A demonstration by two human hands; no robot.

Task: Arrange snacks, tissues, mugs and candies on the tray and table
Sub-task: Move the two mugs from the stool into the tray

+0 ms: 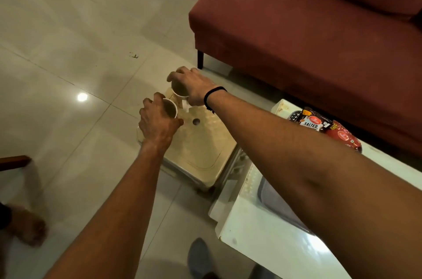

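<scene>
Two white mugs stand on a cream plastic stool at the centre. My left hand grips the nearer mug from above by its rim. My right hand grips the farther mug the same way, and its handle shows below my palm. Snack packets, one black marked "SALTED" and one red, lie on the white table at the right. A grey tray sits on that table, mostly hidden by my right forearm.
A dark red sofa fills the upper right, close behind the table. The stool touches the table's left end. A bare foot of another person is at the lower left, and a grey slipper lies on the tiled floor below.
</scene>
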